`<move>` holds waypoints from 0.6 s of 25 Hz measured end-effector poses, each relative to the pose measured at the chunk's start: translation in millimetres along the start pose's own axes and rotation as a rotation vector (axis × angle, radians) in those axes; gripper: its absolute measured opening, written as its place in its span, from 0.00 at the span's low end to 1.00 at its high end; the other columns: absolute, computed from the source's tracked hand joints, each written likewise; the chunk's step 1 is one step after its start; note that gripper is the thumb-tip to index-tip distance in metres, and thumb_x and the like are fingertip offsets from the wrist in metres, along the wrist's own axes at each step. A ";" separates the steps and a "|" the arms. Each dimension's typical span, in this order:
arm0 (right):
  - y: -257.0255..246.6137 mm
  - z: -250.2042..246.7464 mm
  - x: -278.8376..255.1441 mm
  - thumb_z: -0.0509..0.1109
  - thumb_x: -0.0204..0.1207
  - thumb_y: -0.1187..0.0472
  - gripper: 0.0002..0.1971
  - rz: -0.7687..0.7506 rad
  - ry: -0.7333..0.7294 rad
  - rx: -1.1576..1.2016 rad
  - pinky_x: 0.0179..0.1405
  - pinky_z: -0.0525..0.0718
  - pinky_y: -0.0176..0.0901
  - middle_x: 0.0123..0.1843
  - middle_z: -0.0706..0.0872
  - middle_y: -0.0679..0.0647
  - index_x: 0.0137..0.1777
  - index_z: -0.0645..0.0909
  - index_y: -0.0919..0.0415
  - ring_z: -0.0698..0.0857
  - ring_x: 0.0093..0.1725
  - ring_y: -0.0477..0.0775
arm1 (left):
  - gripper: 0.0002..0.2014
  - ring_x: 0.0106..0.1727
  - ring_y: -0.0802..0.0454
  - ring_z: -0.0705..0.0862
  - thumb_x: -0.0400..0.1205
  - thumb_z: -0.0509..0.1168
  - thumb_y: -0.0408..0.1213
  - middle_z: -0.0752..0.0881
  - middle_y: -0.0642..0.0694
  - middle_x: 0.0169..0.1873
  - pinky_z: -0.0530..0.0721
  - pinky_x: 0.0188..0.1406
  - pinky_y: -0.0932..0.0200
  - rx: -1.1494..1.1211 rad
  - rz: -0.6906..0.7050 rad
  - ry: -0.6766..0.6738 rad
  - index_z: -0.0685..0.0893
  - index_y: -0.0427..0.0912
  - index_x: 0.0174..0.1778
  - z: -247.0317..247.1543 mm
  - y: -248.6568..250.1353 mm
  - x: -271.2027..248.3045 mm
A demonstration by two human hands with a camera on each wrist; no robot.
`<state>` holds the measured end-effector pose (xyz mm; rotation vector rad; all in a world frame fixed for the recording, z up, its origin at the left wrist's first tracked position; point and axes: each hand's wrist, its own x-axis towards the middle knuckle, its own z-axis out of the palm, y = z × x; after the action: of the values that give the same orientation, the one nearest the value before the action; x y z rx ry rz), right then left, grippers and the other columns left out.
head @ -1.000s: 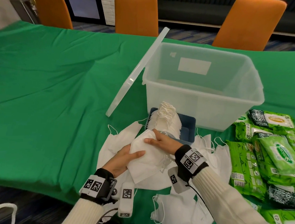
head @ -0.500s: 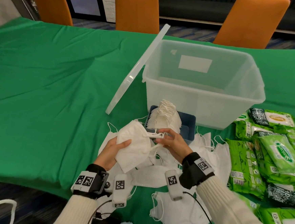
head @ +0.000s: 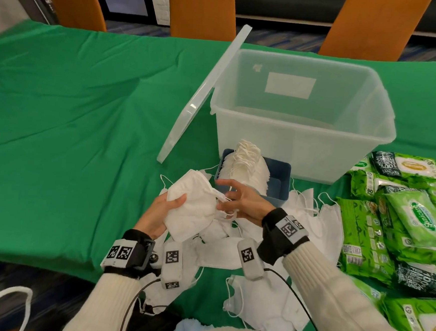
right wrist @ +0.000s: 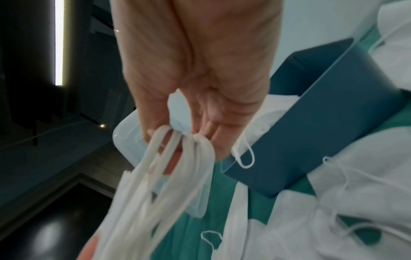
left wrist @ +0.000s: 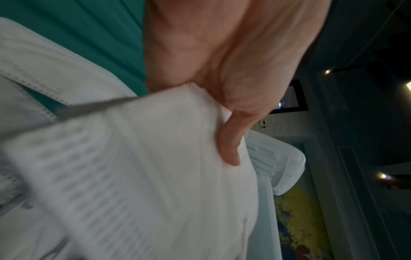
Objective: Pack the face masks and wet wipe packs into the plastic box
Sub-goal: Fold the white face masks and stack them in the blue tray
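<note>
White mask stack [head: 191, 206] tilted, ear loops [head: 223, 197] rightward.

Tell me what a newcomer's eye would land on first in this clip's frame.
Probably the stack of white masks held up at centre, the left hand gripping its edge while the right hand gathers the ear loops. Behind stands the clear plastic box, nothing visible inside, its lid leaning on its left side. Bright green wipe packs pile up on the right.
</note>
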<state>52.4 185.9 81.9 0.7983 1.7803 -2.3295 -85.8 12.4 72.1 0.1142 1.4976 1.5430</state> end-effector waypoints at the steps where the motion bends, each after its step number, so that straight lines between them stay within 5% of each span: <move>1: -0.7 -3.2 1.1 0.70 0.72 0.76 0.29 -0.012 0.062 -0.019 0.37 0.87 0.41 0.39 0.84 0.54 0.71 0.71 0.57 0.83 0.37 0.51 | 0.11 0.51 0.45 0.87 0.83 0.61 0.30 0.86 0.39 0.54 0.89 0.44 0.56 0.011 -0.002 0.004 0.78 0.36 0.61 -2.0 1.6 0.4; 5: 1.7 -8.2 11.1 0.70 0.71 0.78 0.26 -0.112 0.353 0.097 0.37 0.87 0.42 0.38 0.83 0.56 0.69 0.73 0.64 0.84 0.37 0.53 | 0.14 0.53 0.44 0.85 0.83 0.61 0.30 0.86 0.39 0.55 0.88 0.47 0.53 0.040 -0.003 0.011 0.76 0.36 0.65 0.1 11.2 2.5; 9: 25.6 1.2 29.1 0.70 0.75 0.68 0.22 -0.159 0.183 -0.062 0.58 0.83 0.45 0.53 0.83 0.58 0.68 0.73 0.64 0.84 0.53 0.56 | 0.15 0.52 0.46 0.85 0.83 0.61 0.30 0.85 0.39 0.56 0.88 0.45 0.55 0.066 0.039 0.085 0.75 0.35 0.67 -16.2 23.3 3.5; 12: 60.5 -1.8 60.3 0.67 0.78 0.67 0.20 0.024 0.168 -0.685 0.65 0.75 0.43 0.66 0.80 0.64 0.69 0.73 0.67 0.79 0.65 0.60 | 0.14 0.52 0.47 0.84 0.84 0.60 0.30 0.82 0.36 0.60 0.83 0.50 0.51 0.022 0.077 0.177 0.75 0.37 0.66 -40.9 28.1 -3.2; 15: 85.1 9.4 86.9 0.63 0.77 0.73 0.27 0.056 0.065 -1.249 0.75 0.65 0.49 0.77 0.66 0.66 0.76 0.63 0.69 0.65 0.76 0.64 | 0.15 0.51 0.49 0.83 0.85 0.59 0.30 0.81 0.37 0.60 0.81 0.51 0.51 -0.001 0.102 0.243 0.74 0.36 0.67 -52.6 24.4 -8.5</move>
<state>7.5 170.7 -30.6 0.6197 2.5652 -0.7537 -128.1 -26.6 83.6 0.0017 1.7020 1.6866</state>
